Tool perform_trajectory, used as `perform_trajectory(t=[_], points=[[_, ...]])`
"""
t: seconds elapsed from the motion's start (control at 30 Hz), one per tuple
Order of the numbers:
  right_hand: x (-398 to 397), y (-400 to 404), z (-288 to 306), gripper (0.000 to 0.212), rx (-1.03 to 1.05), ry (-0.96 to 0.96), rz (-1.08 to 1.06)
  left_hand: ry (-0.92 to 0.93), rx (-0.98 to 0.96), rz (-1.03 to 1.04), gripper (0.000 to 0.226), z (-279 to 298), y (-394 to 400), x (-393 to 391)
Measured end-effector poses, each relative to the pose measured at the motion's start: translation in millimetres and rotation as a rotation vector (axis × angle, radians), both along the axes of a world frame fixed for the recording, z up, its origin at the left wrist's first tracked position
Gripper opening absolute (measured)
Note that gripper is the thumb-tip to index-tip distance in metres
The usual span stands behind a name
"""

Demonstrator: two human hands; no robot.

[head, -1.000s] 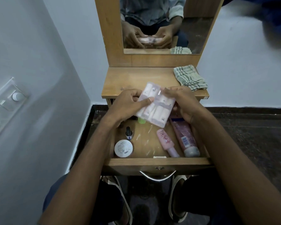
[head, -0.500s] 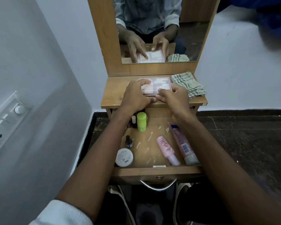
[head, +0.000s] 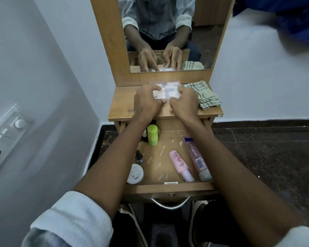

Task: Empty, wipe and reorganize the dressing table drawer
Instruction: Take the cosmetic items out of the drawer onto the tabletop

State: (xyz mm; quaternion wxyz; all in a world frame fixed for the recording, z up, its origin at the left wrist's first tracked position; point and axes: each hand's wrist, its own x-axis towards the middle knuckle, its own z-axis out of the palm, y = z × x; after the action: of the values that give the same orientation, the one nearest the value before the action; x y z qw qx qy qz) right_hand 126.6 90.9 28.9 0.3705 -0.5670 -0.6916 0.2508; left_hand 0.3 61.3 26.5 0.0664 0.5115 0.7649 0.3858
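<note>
A clear plastic case (head: 167, 90) with white and pink items inside lies flat on the wooden tabletop (head: 122, 104), close to the mirror. My left hand (head: 146, 102) grips its left edge and my right hand (head: 183, 103) grips its right edge. Below them the drawer (head: 168, 188) stands pulled out. In it lie a green bottle (head: 152, 134), a small dark dropper bottle (head: 139, 157), a round white jar (head: 135, 173), a pink bottle (head: 180, 165) and a pink tube (head: 196, 158). A folded checked cloth (head: 202, 96) rests on the tabletop's right side.
The mirror (head: 168, 32) rises behind the tabletop and reflects my hands. A white wall with a switch plate (head: 5, 138) stands close on the left. Dark stone floor (head: 266, 157) spreads to the right. The drawer's metal handle (head: 170, 205) points toward me.
Both hands carried the clear case up from above the drawer and set it flat on the tabletop, then pushed it farther back toward the mirror.
</note>
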Motion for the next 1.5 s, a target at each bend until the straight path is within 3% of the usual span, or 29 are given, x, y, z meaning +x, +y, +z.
perform_trajectory(t=[0.1, 0.23, 0.4, 0.57, 0.67, 0.77, 0.87, 1.0, 1.1, 1.2, 1.37, 1.5], points=[[3.5, 0.0, 3.2, 0.033, -0.012, -0.009, 0.004, 0.0, 0.013, -0.005, 0.045, -2.5, -0.7, 1.9], [12.5, -2.5, 5.9, 0.023, 0.008, -0.02, -0.007, -0.029, 0.017, 0.003, 0.043, -2.1, 1.2, 11.6], [22.6, -9.8, 8.9, 0.047, 0.026, -0.019, 0.029, 0.014, 0.024, 0.01, 0.042, -0.6, -8.4, 19.8], [41.3, -41.3, 2.1, 0.026, 0.224, -0.082, 0.018, 0.099, 0.148, -0.072, 0.019, 4.0, -54.0, 35.8], [52.1, -57.5, -11.5, 0.015, 0.242, -0.164, 0.087, 0.02, 0.035, -0.134, 0.024, -4.7, -85.7, 41.2], [59.9, -65.5, -19.0, 0.02, 0.282, -0.254, 0.138, 0.024, -0.197, -0.227, 0.024, -18.5, -107.8, 47.4], [65.9, -72.9, -19.1, 0.023, 0.301, -0.316, 0.168, 0.053, -0.305, -0.286, 0.026, -38.9, -116.3, 51.7], [75.3, -74.8, -29.7, 0.018, -0.06, -0.474, 0.352, 0.132, -0.436, -0.531, 0.03, -50.3, -114.5, 48.3], [75.3, -72.1, -33.9, 0.015, -0.197, -0.564, 0.402, 0.156, -0.514, -0.665, 0.043, -55.6, -109.4, 46.1], [74.1, -68.8, -33.8, 0.014, -0.198, -0.539, 0.357, 0.208, -0.532, -0.654, 0.057, -61.1, -108.6, 52.8], [76.0, -70.1, -39.7, 0.007, -0.103, -0.605, 0.264, 0.31, -0.519, -0.634, 0.044, -59.1, -109.4, 57.4], [79.0, -75.1, -38.8, 0.01, -0.044, -0.661, 0.225, 0.237, -0.486, -0.656, 0.047, -54.8, -111.3, 47.4]])
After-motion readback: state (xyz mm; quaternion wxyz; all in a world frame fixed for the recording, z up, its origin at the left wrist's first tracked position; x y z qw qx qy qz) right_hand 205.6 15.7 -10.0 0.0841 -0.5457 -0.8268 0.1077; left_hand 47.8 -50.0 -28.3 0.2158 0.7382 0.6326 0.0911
